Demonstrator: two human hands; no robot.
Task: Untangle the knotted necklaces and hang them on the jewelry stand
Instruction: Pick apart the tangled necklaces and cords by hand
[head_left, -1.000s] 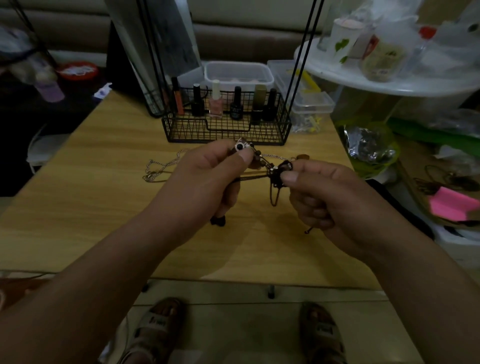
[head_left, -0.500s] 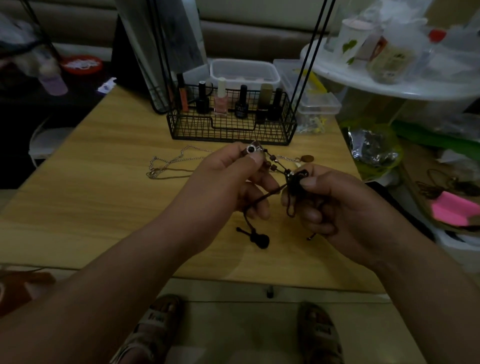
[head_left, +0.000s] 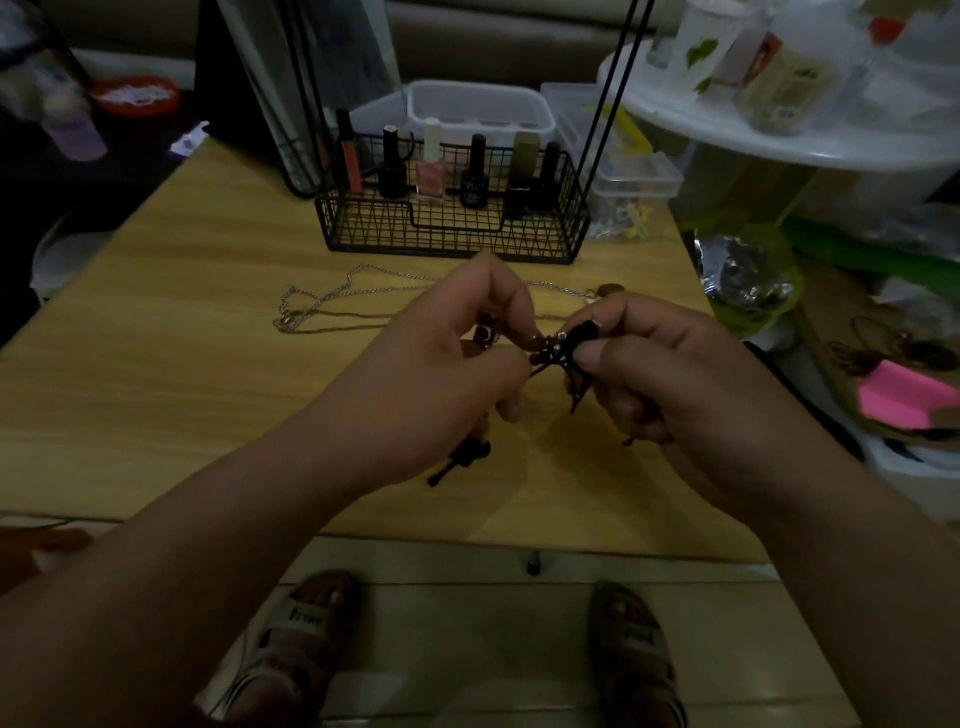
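Observation:
A dark cord necklace (head_left: 553, 351) with small beads is pinched between both my hands above the wooden table (head_left: 156, 395). My left hand (head_left: 441, 364) grips its beaded part and a metal ring bead; my right hand (head_left: 670, 374) pinches the black knotted end. Loose cord ends with a black toggle (head_left: 462, 460) hang below my left hand. A thin silver chain necklace (head_left: 332, 301) lies on the table behind my hands, partly hidden by them. The jewelry stand's black wire basket base (head_left: 452, 228) stands at the far edge, its thin black rods (head_left: 608, 104) rising out of view.
Nail polish bottles (head_left: 431, 166) stand in the basket. Clear plastic boxes (head_left: 480, 111) sit behind it. A cluttered white round table (head_left: 779, 140) and bags fill the right side. A pink sticky note pad (head_left: 904, 397) lies low right. My sandalled feet (head_left: 301, 639) show below the table edge.
My hands have drawn closer together and lowered slightly. The ring bead has dropped from my left fingertips into the palm side, and the hanging toggle has swung left under my left hand.

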